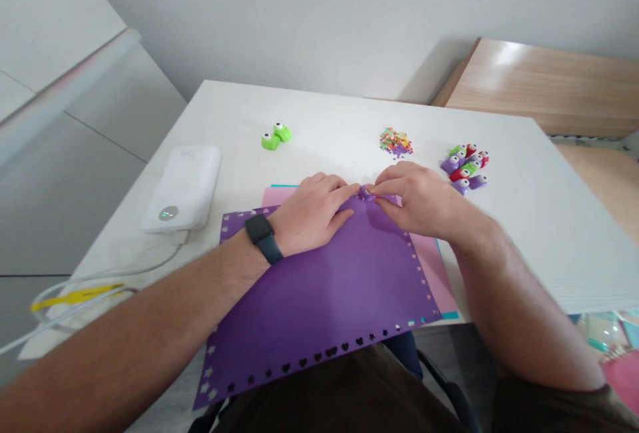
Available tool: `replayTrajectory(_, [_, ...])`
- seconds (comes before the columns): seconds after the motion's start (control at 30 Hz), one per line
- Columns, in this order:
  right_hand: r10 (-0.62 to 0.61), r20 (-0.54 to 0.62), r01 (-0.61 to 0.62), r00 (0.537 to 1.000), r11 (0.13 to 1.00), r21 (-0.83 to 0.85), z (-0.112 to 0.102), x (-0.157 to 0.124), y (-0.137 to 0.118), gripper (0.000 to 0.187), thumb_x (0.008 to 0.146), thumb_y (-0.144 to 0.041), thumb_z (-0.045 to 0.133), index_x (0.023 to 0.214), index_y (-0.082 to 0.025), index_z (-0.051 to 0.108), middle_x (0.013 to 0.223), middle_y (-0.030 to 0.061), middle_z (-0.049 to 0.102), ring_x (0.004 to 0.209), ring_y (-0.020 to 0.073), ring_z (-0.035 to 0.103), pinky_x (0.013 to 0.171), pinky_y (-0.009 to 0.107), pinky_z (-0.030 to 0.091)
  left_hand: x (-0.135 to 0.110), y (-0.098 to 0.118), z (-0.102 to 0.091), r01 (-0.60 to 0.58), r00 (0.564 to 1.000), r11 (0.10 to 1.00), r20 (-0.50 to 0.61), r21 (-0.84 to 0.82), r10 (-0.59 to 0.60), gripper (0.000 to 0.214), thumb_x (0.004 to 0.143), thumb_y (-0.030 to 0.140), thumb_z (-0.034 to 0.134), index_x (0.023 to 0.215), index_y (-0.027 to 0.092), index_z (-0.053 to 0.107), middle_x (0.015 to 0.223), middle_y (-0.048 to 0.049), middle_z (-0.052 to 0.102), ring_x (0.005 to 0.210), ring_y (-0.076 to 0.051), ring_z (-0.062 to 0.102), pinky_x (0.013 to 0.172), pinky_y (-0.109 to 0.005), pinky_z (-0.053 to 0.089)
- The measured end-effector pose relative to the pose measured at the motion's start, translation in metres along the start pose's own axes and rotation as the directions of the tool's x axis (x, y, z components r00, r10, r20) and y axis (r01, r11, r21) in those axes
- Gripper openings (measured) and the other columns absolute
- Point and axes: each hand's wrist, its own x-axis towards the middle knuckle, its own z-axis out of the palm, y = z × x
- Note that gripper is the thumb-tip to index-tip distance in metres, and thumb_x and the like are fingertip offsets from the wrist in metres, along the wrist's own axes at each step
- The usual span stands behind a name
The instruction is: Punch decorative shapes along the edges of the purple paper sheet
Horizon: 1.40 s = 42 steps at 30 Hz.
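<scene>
A small purple craft punch (366, 193) sits at the far edge of a purple sheet of paper (319, 293). My right hand (419, 200) pinches this punch between thumb and fingers. Across the sheet's upper part rests my left hand (317, 210), fingers stretched out and thumb apart, its index fingertip touching the punch's left side. Cut-out stars, hearts and other small shapes line the sheet's borders. The near edge of the paper overhangs the table toward my lap. Fingers partly hide the punch.
Pink paper (432, 260) lies beneath, with blue-green edges showing. Two green punches (276, 137) stand at the back left, several coloured punches (466, 165) at the right. Confetti (397, 143) is heaped at the back. A white power bank (184, 187) with cables is on the left.
</scene>
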Motion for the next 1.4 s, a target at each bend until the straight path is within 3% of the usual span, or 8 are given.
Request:
replayTrajectory(1.17, [0.011,0.035,-0.011,0.999,1.0,0.009,-0.0051,-0.0001,-0.0047,0.027,0.097,-0.018,0.06,0.108,-0.018,0.085,0.099,0.0112,0.078,0.094,0.0247,0.07,0.089,0.039,0.053,-0.0003,0.0003,-0.004,0.01,1.0,1.0,0.021,-0.001,-0.01,0.041,0.106,0.031,0.054,0.145,0.021,0.06,0.125,-0.0136,0.068,0.114,-0.029,0.062,0.103,-0.049,0.05])
replayTrajectory(1.4, [0.01,0.04,-0.01,0.999,1.0,0.004,-0.0051,0.0003,-0.0051,0.026,0.097,-0.019,0.06,0.104,-0.016,0.085,0.099,0.0122,0.077,0.093,0.0248,0.07,0.089,0.04,0.053,0.0007,0.0,-0.0044,-0.007,1.0,1.0,0.023,-0.002,0.007,0.05,0.107,0.029,0.052,0.156,0.023,0.051,0.126,-0.013,0.067,0.112,-0.028,0.062,0.103,-0.048,0.05])
